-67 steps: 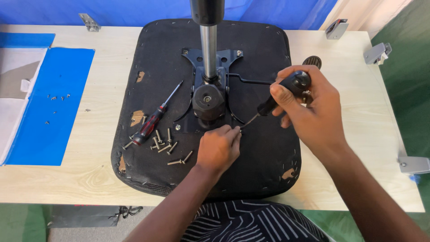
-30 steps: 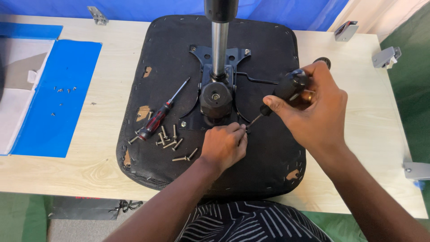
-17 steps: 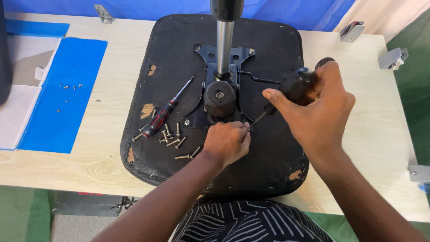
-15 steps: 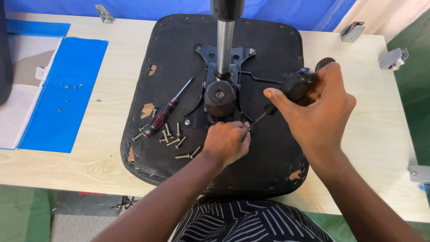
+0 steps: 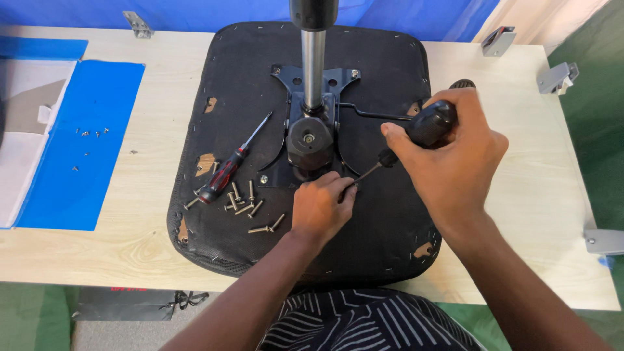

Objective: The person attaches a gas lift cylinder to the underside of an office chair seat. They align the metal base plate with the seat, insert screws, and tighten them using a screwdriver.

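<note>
Both hands work at the underside of an upturned black fabric-covered chair seat (image 5: 390,260) that lies flat on a pale wooden table (image 5: 117,247). The right hand (image 5: 455,162) is wrapped in a fist around the black handle of a screwdriver (image 5: 426,127), whose thin metal shaft slants down and left toward the front edge of the black metal mounting plate (image 5: 312,123). The left hand (image 5: 322,208) is curled, its fingertips pinched together at the screwdriver's tip; what they pinch is hidden.

A chrome gas-lift column (image 5: 313,71) rises from the middle of the plate toward the camera, with a black round housing at its foot. On the seat to the left of the plate lies a second screwdriver with a red and black handle (image 5: 231,166), and just beside it is a loose scatter of silver screws (image 5: 244,208).

On the table's left part sits a flat blue sheet (image 5: 91,149) with several tiny screws on it, partly overlapping a white and grey board. Grey metal brackets (image 5: 556,78) lie near the far and right edges of the table. Blue tarpaulin (image 5: 208,13) hangs behind the table, and green flooring (image 5: 598,130) shows to the right and below. The person wears a dark striped garment (image 5: 364,322).
</note>
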